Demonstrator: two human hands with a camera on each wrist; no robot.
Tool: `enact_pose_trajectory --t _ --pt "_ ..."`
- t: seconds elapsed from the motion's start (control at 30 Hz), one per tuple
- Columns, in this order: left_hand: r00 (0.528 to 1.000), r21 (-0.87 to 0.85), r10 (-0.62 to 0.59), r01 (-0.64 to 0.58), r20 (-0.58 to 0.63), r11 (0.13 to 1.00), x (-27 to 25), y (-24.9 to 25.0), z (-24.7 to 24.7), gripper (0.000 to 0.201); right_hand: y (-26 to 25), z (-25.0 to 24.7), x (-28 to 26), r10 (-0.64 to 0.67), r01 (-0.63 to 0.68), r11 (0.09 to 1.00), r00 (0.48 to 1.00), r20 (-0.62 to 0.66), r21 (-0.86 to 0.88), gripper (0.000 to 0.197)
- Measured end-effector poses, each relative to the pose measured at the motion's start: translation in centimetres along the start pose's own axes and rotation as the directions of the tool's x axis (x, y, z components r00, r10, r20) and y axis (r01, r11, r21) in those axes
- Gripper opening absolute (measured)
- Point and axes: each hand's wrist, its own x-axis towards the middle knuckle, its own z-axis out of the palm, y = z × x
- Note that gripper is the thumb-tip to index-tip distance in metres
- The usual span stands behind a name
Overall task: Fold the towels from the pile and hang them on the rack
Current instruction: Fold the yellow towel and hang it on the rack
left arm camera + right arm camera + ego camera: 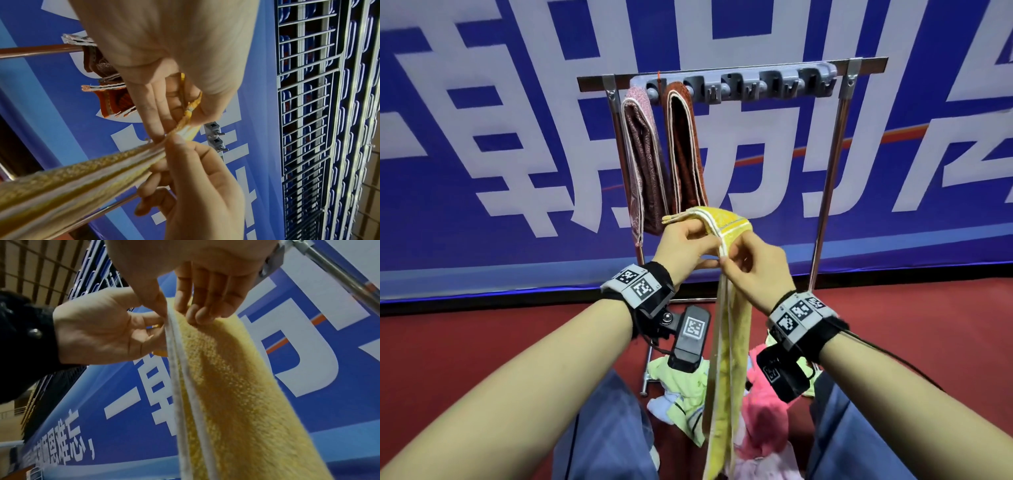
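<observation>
Bare forearms, no sleeves; each wrist w/ a black fuzzy strap (825, 337) carrying grey blocks (637, 281) printed w/ b&w square markers, a black cam unit (689, 339) w/ its own marker slung under each wrist, thin black cable trailing behind right wrist, blue trousers (602, 435) below hands.

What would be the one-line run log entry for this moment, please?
stage: folding | yellow towel: folded lengthwise, pinched by left hand and right hand | rack: two towels hung | pile: on floor
</observation>
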Motion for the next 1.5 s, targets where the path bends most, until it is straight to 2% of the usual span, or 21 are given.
enact_pose_trajectory --t 0.17,0.3,0.4,0.5,0.73,0.87,0.97,1.03,1.13,1.2,1.27,1.3,1.33,1.4,1.47,1.5 --pt "0.999 0.052 0.045 -0.044 -0.021 0.998 -0.2 -0.1 -0.2 0.022 0.1 0.6 -0.3 0.012 -0.012 0.996 1.000 -0.007 0.084 0.016" --pt "0.996 0.041 0.081 -0.079 -0.041 0.996 0.0 -0.1 -0.5 0.023 0.1 1.4 -0.5 0.020 -0.020 0.999 1.000 0.014 0.048 0.027" --pt "0.991 0.054 0.113 -0.110 -0.066 0.992 0.1 -0.1 -0.3 0.023 -0.2 1.5 -0.3 0.035 -0.032 0.999 0.998 -0.056 0.044 0.025" --pt "0.985 0.068 0.125 -0.117 -0.118 0.991 0.8 0.1 -0.4 0.019 -0.7 0.9 -0.1 -0.025 0.027 0.999 0.993 -0.112 0.020 0.027" --pt "0.978 0.071 0.131 -0.121 -0.160 0.990 1.2 0.7 -0.2 0.010 -1.3 -0.2 0.4 -0.196 0.185 0.979 0.970 -0.146 -0.084 0.040" --pt "0.982 0.052 0.112 -0.105 -0.150 0.993 1.1 0.5 0.0 0.009 -1.2 0.3 -0.1 -0.241 0.227 0.965 0.965 -0.102 -0.132 0.045" --pt "0.986 0.030 0.087 -0.084 -0.144 0.996 0.7 0.7 0.3 0.009 -0.9 0.7 -0.5 -0.228 0.217 0.961 0.973 -0.043 -0.172 0.053" --pt "0.988 0.010 0.079 -0.079 -0.136 0.997 0.6 0.8 0.2 0.009 -0.9 0.9 -0.7 -0.217 0.214 0.966 0.976 -0.005 -0.144 0.056" --pt "0.986 0.098 0.120 -0.109 -0.113 0.989 0.4 0.8 0.0 0.008 -0.8 0.7 -1.0 -0.212 0.212 0.977 0.977 0.021 -0.018 0.054" --pt "0.987 0.128 0.140 -0.128 -0.084 0.983 0.2 0.9 -0.1 0.005 -0.5 0.4 -0.9 -0.140 0.144 0.987 0.987 -0.074 0.065 0.042" --pt "0.989 0.122 0.140 -0.134 -0.039 0.983 -0.1 1.2 -0.1 0.010 0.2 0.0 -0.2 0.024 0.003 0.990 0.982 -0.188 0.138 0.033" --pt "0.991 0.106 0.133 -0.132 -0.009 0.986 -0.1 1.3 -0.2 0.010 0.5 -0.2 0.3 0.122 -0.083 0.978 0.972 -0.199 0.190 0.035" --pt "0.992 0.088 0.122 -0.123 0.020 0.989 -0.2 1.5 -0.3 0.010 0.8 -0.5 0.8 0.219 -0.172 0.948 0.963 -0.156 0.270 0.042" --pt "0.995 0.056 0.084 -0.087 0.051 0.995 -0.4 1.8 -0.3 0.010 1.0 -1.0 1.7 0.365 -0.346 0.811 0.929 0.054 0.472 0.057" --pt "0.998 -0.002 0.058 -0.058 0.037 0.998 -0.4 2.0 -0.4 0.010 1.0 -1.8 2.1 0.389 -0.471 0.653 0.881 0.270 0.594 0.042" --pt "0.999 -0.040 0.045 -0.044 0.021 0.998 -0.3 2.0 -0.4 0.011 0.9 -2.1 2.1 0.367 -0.479 0.616 0.877 0.310 0.625 0.028"
